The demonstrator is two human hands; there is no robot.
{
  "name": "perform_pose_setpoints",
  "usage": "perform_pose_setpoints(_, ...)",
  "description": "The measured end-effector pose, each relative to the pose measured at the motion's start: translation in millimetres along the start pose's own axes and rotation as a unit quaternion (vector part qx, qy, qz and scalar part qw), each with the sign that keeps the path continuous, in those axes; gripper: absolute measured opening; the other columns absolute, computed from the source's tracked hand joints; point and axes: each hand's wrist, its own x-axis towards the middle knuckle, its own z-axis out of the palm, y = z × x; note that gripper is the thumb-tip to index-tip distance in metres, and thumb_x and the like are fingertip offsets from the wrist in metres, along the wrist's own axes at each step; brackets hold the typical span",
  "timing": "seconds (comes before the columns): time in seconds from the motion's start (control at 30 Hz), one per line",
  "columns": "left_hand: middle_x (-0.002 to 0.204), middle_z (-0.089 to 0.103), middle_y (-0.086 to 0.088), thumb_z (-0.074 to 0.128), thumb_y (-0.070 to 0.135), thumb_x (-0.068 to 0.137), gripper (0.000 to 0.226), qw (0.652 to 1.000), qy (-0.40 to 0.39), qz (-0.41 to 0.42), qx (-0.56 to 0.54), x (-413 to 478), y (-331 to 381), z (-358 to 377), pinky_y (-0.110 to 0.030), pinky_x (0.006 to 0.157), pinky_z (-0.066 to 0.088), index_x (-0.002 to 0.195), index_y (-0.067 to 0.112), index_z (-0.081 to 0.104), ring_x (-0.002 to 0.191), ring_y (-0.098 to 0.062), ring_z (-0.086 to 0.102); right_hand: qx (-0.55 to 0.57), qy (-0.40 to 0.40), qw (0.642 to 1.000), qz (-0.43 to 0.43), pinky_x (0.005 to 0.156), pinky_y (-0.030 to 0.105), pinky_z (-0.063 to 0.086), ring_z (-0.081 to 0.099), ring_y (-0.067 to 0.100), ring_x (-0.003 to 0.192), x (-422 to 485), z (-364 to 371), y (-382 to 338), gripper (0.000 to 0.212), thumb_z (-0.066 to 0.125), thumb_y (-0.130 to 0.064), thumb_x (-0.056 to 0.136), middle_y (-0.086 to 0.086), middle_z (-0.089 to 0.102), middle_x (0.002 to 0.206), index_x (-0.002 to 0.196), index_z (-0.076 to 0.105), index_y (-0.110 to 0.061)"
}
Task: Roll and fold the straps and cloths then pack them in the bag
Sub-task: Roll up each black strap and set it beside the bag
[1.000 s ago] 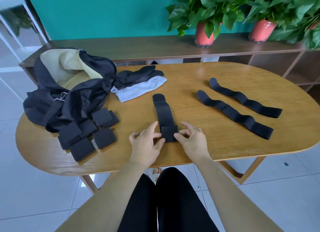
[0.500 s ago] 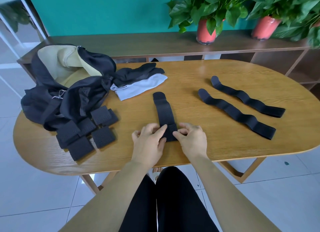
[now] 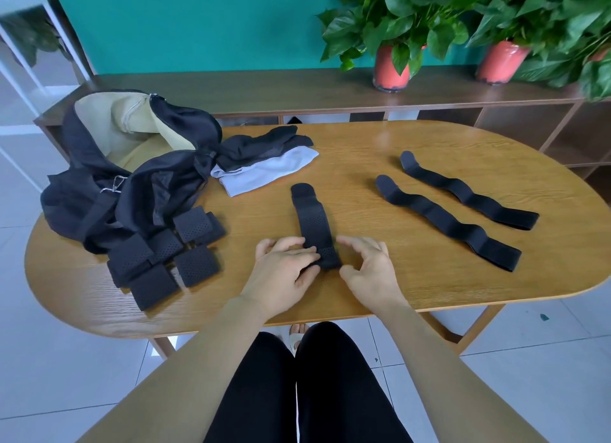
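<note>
Head view: left hand (image 3: 281,274) pinches folded end of perforated black strap (image 3: 312,221)

Bright, even daylight, soft shadows only. Pale glare streaks the table (image 3: 429,138) near its far edge. Wide-angle distortion bends the frame's edges. The right hand (image 3: 370,270) is slightly blurred at its fingertips.

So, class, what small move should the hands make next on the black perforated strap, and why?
Probably roll the near end one more turn away from the body. The left hand pinches the folded-over near end of the black perforated strap, the right hand hovers open beside it, and most of the strap lies flat.
</note>
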Motion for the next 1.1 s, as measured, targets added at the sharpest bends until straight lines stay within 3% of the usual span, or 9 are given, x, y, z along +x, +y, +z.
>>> perform_pose_setpoints(0.13,0.122,0.062,0.009,0.038,0.038,0.1,0.033,0.996,-0.022,-0.03,-0.079,-5,-1,-7,-0.028,0.101,0.01,0.114,0.027,0.066,0.125,-0.004,0.043,-0.034,-0.06,0.997,-0.033,0.108,0.028,0.029,0.04,0.007,0.119,-6,-6,5,0.05,0.061,-0.004,0.079,-0.026,0.044,0.107,0.121,0.062,-0.031)
perform_pose_setpoints(0.23,0.096,0.065,0.012,0.036,0.036,0.102,0.03,0.994,-0.032,-0.059,-0.088,-9,7,-15,-0.035,0.099,0.022,0.113,0.028,0.062,0.097,-0.008,0.055,0.011,-0.031,0.999,0.005,0.099,0.025,0.039,0.052,0.004,0.101,-4,-2,6,0.027,0.066,-0.017,0.086,-0.011,0.054,0.106,0.109,0.069,-0.033)
perform_pose_setpoints(0.3,0.09,0.065,0.013,0.036,0.04,0.101,0.03,0.991,-0.026,-0.085,-0.098,-8,10,-15,-0.035,0.097,0.027,0.12,0.03,0.058,0.088,-0.008,0.056,0.033,-0.009,0.999,0.029,0.093,0.027,0.045,0.054,0.002,0.093,-1,3,6,0.018,0.066,-0.022,0.087,-0.005,0.06,0.103,0.101,0.071,-0.031)
perform_pose_setpoints(0.47,0.096,0.07,0.003,0.056,0.022,0.095,0.026,0.975,0.045,-0.15,-0.157,0,10,-6,-0.039,0.086,0.051,0.121,0.018,0.061,0.089,-0.017,0.065,-0.003,0.042,0.997,0.058,0.083,0.038,0.05,0.059,0.015,0.095,8,15,0,0.008,0.063,-0.028,0.087,-0.012,0.067,0.083,0.088,0.071,-0.029)
perform_pose_setpoints(0.6,0.107,0.07,0.0,0.059,0.016,0.093,0.032,0.97,0.058,-0.183,-0.149,10,16,-5,-0.027,0.085,0.05,0.124,0.014,0.061,0.098,-0.017,0.065,-0.035,0.06,0.995,0.065,0.083,0.042,0.049,0.06,0.019,0.088,11,21,-3,0.012,0.06,-0.032,0.088,-0.01,0.068,0.079,0.088,0.072,-0.028)
perform_pose_setpoints(0.8,0.092,0.07,0.0,0.06,0.019,0.091,0.011,0.975,0.058,-0.19,-0.101,18,15,-2,-0.032,0.073,0.053,0.096,0.011,0.066,0.082,-0.016,0.065,-0.055,0.088,0.993,0.063,0.078,0.041,0.051,0.058,0.022,0.084,15,25,-7,0.015,0.061,-0.03,0.089,-0.006,0.065,0.07,0.084,0.075,-0.025)
perform_pose_setpoints(0.87,0.094,0.07,0.0,0.06,0.02,0.092,0.012,0.976,0.061,-0.188,-0.091,20,15,-1,-0.032,0.074,0.054,0.099,0.012,0.066,0.083,-0.016,0.064,-0.07,0.091,0.991,0.063,0.082,0.04,0.049,0.056,0.021,0.091,14,24,-10,0.016,0.06,-0.029,0.09,-0.006,0.063,0.071,0.089,0.075,-0.022)
perform_pose_setpoints(1.0,0.103,0.069,-0.005,0.059,0.021,0.093,0.03,0.979,0.058,-0.18,-0.079,22,15,0,-0.034,0.083,0.054,0.121,0.013,0.063,0.093,-0.019,0.065,-0.098,0.092,0.989,0.065,0.084,0.037,0.047,0.055,0.021,0.094,12,22,-15,0.017,0.061,-0.028,0.09,-0.018,0.035,0.061,0.092,0.074,-0.018)
perform_pose_setpoints(1.1,0.116,0.064,-0.005,0.059,0.022,0.093,0.036,0.978,0.051,-0.187,-0.073,22,13,3,-0.03,0.088,0.051,0.129,0.015,0.059,0.104,-0.019,0.061,-0.115,0.098,0.986,0.067,0.082,0.035,0.047,0.055,0.02,0.093,12,23,-16,0.016,0.061,-0.029,0.089,-0.018,0.037,0.061,0.091,0.074,-0.019)
